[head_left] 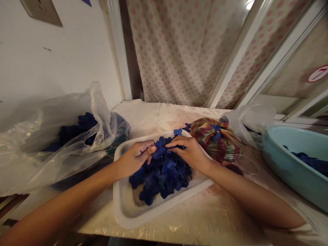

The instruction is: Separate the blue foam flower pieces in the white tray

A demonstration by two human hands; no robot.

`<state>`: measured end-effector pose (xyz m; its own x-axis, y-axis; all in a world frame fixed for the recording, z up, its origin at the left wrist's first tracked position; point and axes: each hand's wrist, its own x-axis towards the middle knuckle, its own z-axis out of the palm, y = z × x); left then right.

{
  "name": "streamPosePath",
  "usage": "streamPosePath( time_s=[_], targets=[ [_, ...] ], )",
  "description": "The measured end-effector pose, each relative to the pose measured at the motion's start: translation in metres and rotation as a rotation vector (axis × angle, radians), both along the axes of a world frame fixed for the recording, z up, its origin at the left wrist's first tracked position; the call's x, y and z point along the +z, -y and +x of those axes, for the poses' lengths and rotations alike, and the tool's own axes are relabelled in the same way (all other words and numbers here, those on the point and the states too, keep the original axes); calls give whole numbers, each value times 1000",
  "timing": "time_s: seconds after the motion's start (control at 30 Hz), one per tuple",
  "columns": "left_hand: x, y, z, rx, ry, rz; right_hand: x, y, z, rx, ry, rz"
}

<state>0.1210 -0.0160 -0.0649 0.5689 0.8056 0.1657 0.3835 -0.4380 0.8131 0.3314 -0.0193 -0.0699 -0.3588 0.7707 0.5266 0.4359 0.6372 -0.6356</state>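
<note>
Left hand [134, 158], right hand [188, 152] both pinching blue flower cutouts [162, 172], heaped in one white tray [121, 201]

Backdrop: a pink-dotted curtain [176, 51] is hung behind the bench [138, 114].
Left of curtain: a white wall [56, 58] is fitted with a beige plate [41, 12].
Right of curtain: a white frame [284, 51] is set beside a beige panel [287, 71] bearing a red-ringed sign [318, 73].

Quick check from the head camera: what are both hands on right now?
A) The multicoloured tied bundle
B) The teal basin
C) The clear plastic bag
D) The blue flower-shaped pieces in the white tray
D: the left hand and right hand are at the heap of blue flower-shaped pieces in the white tray.
</note>
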Motion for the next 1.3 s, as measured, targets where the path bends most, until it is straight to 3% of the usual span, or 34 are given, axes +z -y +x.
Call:
streamPosePath(
  time_s=[0.17,0.37,0.53,1.07,1.3],
  targets=[
    [0,-1,0,9,-40,-20,4,7,-2,3,102,64],
    [1,-2,-1,65,-69,-39,0,4,-2,-14,199,-33],
    [4,-5,1,78,-10,70,-3,-3,1,-101,66,89],
    [1,-3,-2,83,-78,134,5,4,-1,-76,26,21],
    [1,-3,-2,185,-102,127,3,5,-1,-132,33,71]
  ],
)
